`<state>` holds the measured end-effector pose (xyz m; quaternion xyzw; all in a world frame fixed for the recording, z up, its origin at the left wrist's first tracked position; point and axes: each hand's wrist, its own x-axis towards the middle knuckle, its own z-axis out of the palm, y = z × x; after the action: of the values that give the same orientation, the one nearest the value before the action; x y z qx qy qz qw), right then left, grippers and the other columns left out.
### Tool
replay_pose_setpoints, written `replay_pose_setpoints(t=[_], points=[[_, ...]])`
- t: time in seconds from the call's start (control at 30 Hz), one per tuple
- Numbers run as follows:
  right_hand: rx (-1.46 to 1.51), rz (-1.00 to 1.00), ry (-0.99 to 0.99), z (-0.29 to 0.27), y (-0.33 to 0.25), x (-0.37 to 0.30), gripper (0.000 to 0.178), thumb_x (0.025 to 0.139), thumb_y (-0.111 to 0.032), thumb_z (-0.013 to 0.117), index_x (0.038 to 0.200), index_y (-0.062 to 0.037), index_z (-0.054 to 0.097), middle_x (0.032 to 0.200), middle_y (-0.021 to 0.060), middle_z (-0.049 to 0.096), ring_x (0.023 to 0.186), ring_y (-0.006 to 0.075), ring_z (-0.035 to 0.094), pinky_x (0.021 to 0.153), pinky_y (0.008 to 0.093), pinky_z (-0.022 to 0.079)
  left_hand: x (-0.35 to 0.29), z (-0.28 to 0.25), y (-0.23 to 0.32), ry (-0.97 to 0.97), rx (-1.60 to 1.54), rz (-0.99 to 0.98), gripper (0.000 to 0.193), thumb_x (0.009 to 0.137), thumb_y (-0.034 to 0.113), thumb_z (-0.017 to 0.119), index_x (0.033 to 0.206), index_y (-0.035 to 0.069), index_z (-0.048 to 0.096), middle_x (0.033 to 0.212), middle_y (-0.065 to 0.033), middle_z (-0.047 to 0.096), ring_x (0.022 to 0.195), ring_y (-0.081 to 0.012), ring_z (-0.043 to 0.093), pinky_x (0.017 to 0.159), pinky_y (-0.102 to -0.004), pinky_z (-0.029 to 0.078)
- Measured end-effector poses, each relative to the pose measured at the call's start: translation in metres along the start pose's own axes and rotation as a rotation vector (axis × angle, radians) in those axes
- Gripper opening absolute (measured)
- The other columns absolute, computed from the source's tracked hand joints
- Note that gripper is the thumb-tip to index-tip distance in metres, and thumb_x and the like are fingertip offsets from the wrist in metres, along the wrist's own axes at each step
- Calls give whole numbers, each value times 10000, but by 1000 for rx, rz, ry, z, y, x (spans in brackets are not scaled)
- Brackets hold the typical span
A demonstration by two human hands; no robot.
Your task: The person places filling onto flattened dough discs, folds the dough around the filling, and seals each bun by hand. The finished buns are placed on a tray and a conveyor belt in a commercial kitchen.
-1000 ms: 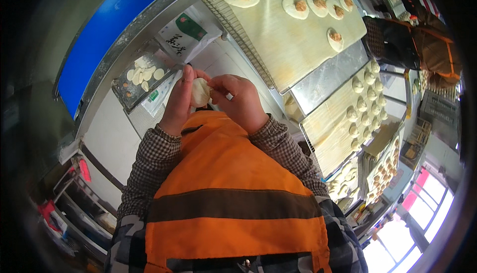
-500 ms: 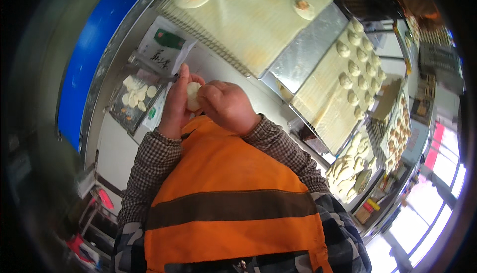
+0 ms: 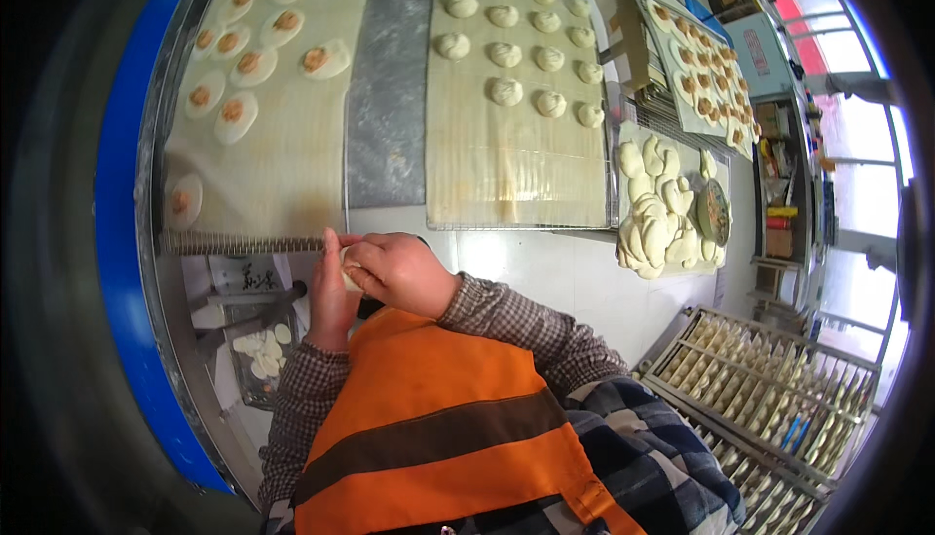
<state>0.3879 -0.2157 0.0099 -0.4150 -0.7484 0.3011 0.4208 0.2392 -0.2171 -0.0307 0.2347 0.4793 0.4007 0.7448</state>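
Observation:
In front of my apron, both hands are closed round a small pale dough bun [image 3: 349,281], mostly hidden by my fingers. My left hand [image 3: 330,303] cups it from the left, thumb pointing up. My right hand [image 3: 401,274] pinches its top with bent fingers. Just beyond them lies a lined wire rack [image 3: 282,170] with several flat dough rounds topped with brown filling [image 3: 255,67]. To its right, a second lined rack [image 3: 516,180] carries rows of closed, pleated buns [image 3: 506,92].
A metal surface [image 3: 390,97] lies between the racks. Below my left wrist, a dark tray [image 3: 255,391] holds pale dough discs. To the right are piled dough pieces [image 3: 662,219], a bowl of filling [image 3: 714,212], another sheet of filled rounds [image 3: 687,58] and a rack trolley [image 3: 769,379].
My view has swung to the right, bringing the rack trolley and more of both racks into sight. My hands stay together on the bun, the right one still pinching its top.

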Motion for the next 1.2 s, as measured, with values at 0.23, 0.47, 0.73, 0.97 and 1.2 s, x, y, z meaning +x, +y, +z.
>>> replay_pose_setpoints(t=[0.23, 0.47, 0.73, 0.97, 1.2], points=[[-67, 328, 90, -88, 46, -9, 501, 747, -109, 745, 1211, -94, 556, 1062, 118, 610, 704, 238, 618, 645, 327, 523, 92, 101, -13, -81, -4, -134, 682, 966, 627, 303, 1273, 53, 507, 1119, -122, 596, 1037, -205, 598, 851, -347, 510], [-180, 479, 333, -121, 205, 26, 466, 737, -89, 700, 1179, -24, 568, 987, 175, 609, 778, 290, 620, 688, 381, 510, 105, 86, -34, -170, 345, -77, 547, 1012, 464, 374, 1352, 48, 474, 1262, -105, 555, 1151, -223, 528, 965, -382, 430], [-655, 102, 326, -98, 198, 24, 589, 798, -193, 782, 1277, 19, 512, 1186, 180, 603, 952, 264, 613, 848, 345, 509, 16, -37, -114, -133, 91, -171, 400, 972, 399, 506, 995, 14, 613, 846, -64, 668, 813, -123, 646, 671, -282, 522], [202, 450, -681, 71, 97, -16, 217, 871, -46, 617, 1079, 11, 639, 896, 74, 677, 653, 126, 625, 603, 265, 513, -203, -207, -291, 1151, -400, -62, 174, 877, 220, 577, 799, 74, 523, 686, -68, 557, 573, -172, 548, 505, -317, 456], [118, 343, -1319, 285, -42, -38, 277, 880, -159, 642, 1094, 16, 634, 877, 66, 680, 674, 113, 638, 576, 249, 490, -358, -221, -527, 1355, -891, -358, 253, 861, 297, 556, 909, 50, 574, 708, -115, 602, 583, -246, 586, 514, -420, 504]])
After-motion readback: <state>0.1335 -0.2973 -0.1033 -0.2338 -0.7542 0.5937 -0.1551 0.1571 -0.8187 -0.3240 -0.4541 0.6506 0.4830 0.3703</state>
